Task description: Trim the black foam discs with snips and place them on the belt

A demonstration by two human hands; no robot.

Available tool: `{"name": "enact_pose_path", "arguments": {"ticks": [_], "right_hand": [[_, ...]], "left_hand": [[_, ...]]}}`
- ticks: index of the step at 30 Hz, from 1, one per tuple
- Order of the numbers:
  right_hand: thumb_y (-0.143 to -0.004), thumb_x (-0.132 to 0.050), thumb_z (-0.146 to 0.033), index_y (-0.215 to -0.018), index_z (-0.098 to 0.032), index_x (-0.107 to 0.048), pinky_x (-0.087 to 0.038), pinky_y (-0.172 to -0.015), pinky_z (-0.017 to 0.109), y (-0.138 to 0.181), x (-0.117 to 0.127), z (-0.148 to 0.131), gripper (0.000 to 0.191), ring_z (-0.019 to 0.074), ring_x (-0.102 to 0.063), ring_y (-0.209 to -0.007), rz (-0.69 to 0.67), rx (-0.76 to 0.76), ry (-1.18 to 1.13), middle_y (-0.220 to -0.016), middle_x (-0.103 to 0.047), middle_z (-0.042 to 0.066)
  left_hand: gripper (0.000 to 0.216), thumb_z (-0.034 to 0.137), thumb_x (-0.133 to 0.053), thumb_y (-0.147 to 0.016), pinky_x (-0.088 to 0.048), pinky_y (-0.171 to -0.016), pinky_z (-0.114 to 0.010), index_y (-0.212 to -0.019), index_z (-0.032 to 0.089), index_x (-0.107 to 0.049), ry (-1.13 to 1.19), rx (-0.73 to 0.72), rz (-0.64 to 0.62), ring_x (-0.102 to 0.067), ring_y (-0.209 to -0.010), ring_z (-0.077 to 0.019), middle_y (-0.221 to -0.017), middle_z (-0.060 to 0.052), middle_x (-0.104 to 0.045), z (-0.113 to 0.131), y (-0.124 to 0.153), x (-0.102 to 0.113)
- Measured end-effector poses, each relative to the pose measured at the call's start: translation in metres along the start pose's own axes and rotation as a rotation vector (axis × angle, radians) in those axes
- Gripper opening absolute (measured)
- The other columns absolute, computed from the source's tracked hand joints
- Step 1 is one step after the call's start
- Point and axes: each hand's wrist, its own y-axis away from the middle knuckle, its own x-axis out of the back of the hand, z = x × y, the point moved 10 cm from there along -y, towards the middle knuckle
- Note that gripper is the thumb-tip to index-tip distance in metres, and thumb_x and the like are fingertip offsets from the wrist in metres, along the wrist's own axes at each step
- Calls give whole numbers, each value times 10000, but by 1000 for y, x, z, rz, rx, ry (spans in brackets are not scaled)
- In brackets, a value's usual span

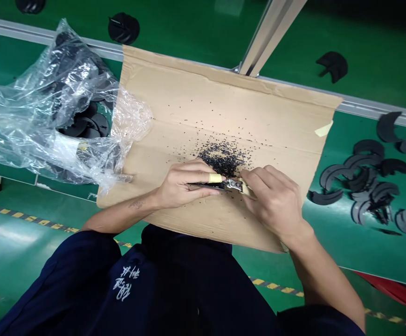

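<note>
left hand (185, 184): palm down, fingers curled shut, forefinger stretched right | right hand (276, 200): knuckles up, fingers pinched shut, tips meeting the left's | left forearm (119, 217), right forearm (325, 275): bare, angled inward

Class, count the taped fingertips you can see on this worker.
2: tape on a left hand fingertip, and tape on a right hand fingertip; others may be hidden.

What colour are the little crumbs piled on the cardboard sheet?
Black crumbs on brown cardboard; the head view shows them.
</note>
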Motion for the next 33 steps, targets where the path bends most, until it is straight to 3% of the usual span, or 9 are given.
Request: {"name": "enact_pose_path", "arguments": {"ticks": [2, 4, 9, 12, 14, 17, 22, 30, 33], "right_hand": [[-890, -507, -64, -899, -196, -645, -388, -578, 343, -1, -2, 2, 191, 213, -566, -681, -15, -8, 46, -721, -657, 54], [-896, -505, -71, -827, -204, -641, -383, -561, 325, -1, -6, 6, 202, 193, -573, -644, -51, -28, -47, -697, -656, 43], [-934, -641, -219, -932, -207, -665, -489, -615, 268, 6, -24, 27, 27, 153, -650, -677, -69, -241, -689, -819, -718, 18], [-901, -717, -278, -1003, -216, -655, -528, -641, 291, 9, -28, 26, 134, 169, -662, -729, 16, -293, -876, -864, -704, 22], [-913, -701, -266, -980, -221, -651, -530, -648, 312, 9, -21, 21, 95, 177, -652, -742, 96, -266, -830, -865, -686, 33], [-933, -646, -193, -992, -216, -647, -512, -650, 330, 8, -1, 7, 64, 192, -645, -762, 169, -157, -547, -872, -686, 57], [-922, -571, -99, -1019, -189, -655, -399, -605, 352, 5, 29, -28, 157, 186, -577, -689, 189, 52, -41, -818, -712, 61], [-942, -569, -113, -985, -154, -661, -328, -622, 343, 3, 42, -52, 109, 170, -486, -674, 195, 144, 136, -771, -689, 45], [-945, -583, -135, -980, -151, -670, -324, -625, 344, 1, 42, -55, 95, 176, -472, -681, 175, 157, 162, -751, -673, 39]], "left_hand": [[262, 288, -823, -832, -586, -734, -272, -1077, 204, -787, 0, 4, 5, -698, -790, -132, -881, -53, -776, -1, 0, 0], [259, 282, -827, -827, -585, -730, -263, -1067, 191, -788, 6, 3, 8, -700, -787, -130, -865, -54, -771, -1, 0, 0], [278, 253, -844, -807, -584, -740, -231, -1062, 162, -777, 3, 12, 46, -705, -812, -121, -902, -66, -770, 2, -5, 2], [277, 255, -840, -811, -602, -790, -237, -1060, 158, -765, 16, 37, 33, -731, -858, -132, -942, -75, -782, 1, -4, 0], [324, 240, -830, -821, -615, -846, -259, -1121, 156, -740, 31, 66, 15, -752, -902, -146, -978, -82, -793, -2, -3, -3], [431, 194, -819, -829, -622, -925, -293, -1236, 151, -686, 29, 86, 3, -771, -949, -162, -1008, -88, -805, -6, -1, -3], [314, 128, -766, -860, -624, -961, -276, -1170, 157, -730, 61, 96, -40, -771, -1025, -162, -1084, -91, -803, -7, -2, -3], [365, 81, -698, -891, -622, -997, -297, -1241, 183, -688, 334, 209, -75, -756, -1099, -177, -1168, -73, -781, -18, 3, -11], [324, 112, -687, -908, -616, -990, -323, -1222, 193, -698, 279, 186, -89, -743, -1106, -182, -1152, -76, -780, -16, 1, -12]]}}
